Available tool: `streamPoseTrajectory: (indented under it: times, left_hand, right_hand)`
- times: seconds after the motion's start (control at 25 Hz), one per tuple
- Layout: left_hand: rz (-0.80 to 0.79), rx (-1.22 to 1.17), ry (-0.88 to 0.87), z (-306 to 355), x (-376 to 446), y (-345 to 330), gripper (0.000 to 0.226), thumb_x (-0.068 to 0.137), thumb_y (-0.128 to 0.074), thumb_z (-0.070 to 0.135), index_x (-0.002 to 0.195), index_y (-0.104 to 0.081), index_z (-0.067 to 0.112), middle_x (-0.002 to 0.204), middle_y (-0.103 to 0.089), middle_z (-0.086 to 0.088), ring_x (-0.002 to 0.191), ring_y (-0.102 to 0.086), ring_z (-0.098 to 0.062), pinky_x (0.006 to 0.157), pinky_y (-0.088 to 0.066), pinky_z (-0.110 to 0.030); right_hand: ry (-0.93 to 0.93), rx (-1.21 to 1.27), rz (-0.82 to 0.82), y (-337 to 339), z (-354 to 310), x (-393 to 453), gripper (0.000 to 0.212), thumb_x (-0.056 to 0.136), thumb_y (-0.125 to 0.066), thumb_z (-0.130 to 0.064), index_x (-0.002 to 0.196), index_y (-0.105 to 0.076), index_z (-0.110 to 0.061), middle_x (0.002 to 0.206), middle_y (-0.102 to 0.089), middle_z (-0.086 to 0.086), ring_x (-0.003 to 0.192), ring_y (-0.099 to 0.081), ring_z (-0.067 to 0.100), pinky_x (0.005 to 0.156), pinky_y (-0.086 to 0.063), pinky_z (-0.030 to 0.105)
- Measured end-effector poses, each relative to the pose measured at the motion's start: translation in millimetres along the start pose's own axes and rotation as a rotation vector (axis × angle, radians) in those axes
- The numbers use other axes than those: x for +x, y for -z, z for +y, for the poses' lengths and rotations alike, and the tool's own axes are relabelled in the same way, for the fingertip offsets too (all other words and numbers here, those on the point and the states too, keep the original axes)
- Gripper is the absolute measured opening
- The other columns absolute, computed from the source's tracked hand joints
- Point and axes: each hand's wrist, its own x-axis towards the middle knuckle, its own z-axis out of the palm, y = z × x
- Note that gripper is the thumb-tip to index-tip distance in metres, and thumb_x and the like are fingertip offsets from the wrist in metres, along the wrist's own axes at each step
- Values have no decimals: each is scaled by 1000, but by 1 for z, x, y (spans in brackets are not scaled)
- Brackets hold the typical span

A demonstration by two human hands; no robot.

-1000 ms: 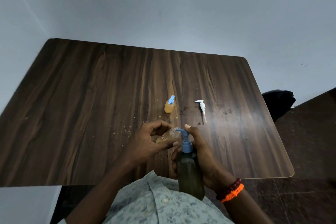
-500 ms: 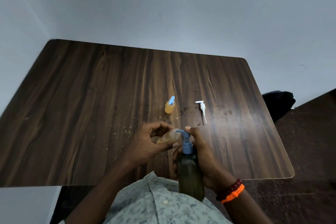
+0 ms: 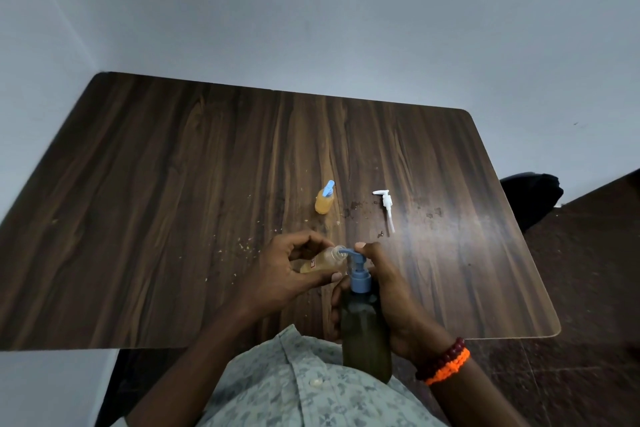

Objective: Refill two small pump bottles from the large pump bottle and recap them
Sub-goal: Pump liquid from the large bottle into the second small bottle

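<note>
My right hand [image 3: 388, 291] grips the large dark bottle [image 3: 365, 333] near the table's front edge, with a finger on top of its blue pump head [image 3: 358, 269]. My left hand [image 3: 287, 270] holds an uncapped small bottle [image 3: 323, 262] tilted, its open neck against the blue spout; amber liquid shows inside. A second small amber bottle [image 3: 325, 202] with a blue pump stands farther back on the table. A loose white pump cap [image 3: 386, 207] lies on the wood to its right.
The dark wooden table [image 3: 173, 201] carries crumbs and dried spots around the middle. A grey wall rises behind it. A dark object [image 3: 530, 194] sits on the floor past the table's right edge.
Both hands and both bottles stay almost in place. The blue pump head looks slightly lower under my right finger.
</note>
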Motion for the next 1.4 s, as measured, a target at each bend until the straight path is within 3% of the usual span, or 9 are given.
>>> streamPoseTrajectory:
  times: [0.12, 0.32, 0.44, 0.64, 0.8, 1.0, 1.16, 1.4]
  left_hand:
    - [-12, 12, 2, 1, -2, -1, 36, 77, -90, 36, 109, -77, 29, 109, -80, 9, 107, -75, -9, 99, -63, -46]
    - [10, -4, 10, 1, -2, 1, 33, 81, -91, 24, 111, -77, 25, 109, -79, 9, 107, -75, -11, 97, -63, -49]
    - [8, -4, 11, 0, -3, 0, 34, 81, -92, 22, 111, -77, 25, 110, -80, 7, 108, -75, -12, 98, -63, -50]
    - [-23, 4, 30, 1, -5, -3, 36, 81, -90, 30, 113, -77, 23, 112, -79, 6, 111, -74, -14, 100, -61, -54]
    - [4, 7, 26, 2, -3, -1, 34, 82, -91, 21, 112, -77, 20, 111, -79, 4, 109, -75, -15, 98, -62, -53]
    - [7, 18, 19, 3, -3, -2, 33, 81, -91, 21, 111, -77, 21, 109, -79, 6, 107, -74, -11, 99, -62, -48]
    - [-33, 28, 26, 3, -5, -2, 33, 83, -90, 22, 113, -77, 21, 111, -79, 7, 109, -74, -10, 101, -60, -49]
    - [-9, 29, 39, 5, -6, -2, 31, 84, -89, 23, 112, -76, 27, 111, -78, 7, 110, -73, -11, 99, -61, -50]
  right_hand:
    - [2, 22, 32, 1, 1, -2, 54, 91, -44, -62, 86, -84, -26, 73, -77, 7, 60, -73, 16, 55, -60, 27]
    - [19, -10, 10, -4, -1, -2, 60, 89, -51, -71, 82, -82, -20, 68, -74, 8, 57, -71, 16, 55, -58, 26]
    - [7, -15, 33, -2, 1, -2, 54, 91, -46, -62, 84, -84, -24, 74, -78, 6, 60, -74, 15, 53, -58, 23]
    - [-15, 23, 24, 2, 2, -4, 58, 88, -49, -62, 87, -83, -15, 74, -77, 8, 60, -74, 16, 54, -59, 26]
    - [-5, 14, -16, 1, 0, -3, 69, 94, -41, -66, 108, -75, -9, 75, -75, 12, 62, -72, 20, 58, -60, 30]
    - [-101, -8, -68, 3, -8, -6, 63, 87, -51, -64, 87, -81, -9, 76, -74, 15, 61, -72, 23, 56, -60, 29]
    - [-187, 34, -122, 8, -11, -8, 58, 89, -53, -61, 90, -80, -9, 83, -73, 16, 66, -72, 23, 61, -60, 31]
    - [-305, -90, -189, 14, -21, -9, 78, 87, -47, -76, 125, -69, -11, 105, -74, 12, 88, -71, 20, 86, -54, 37]
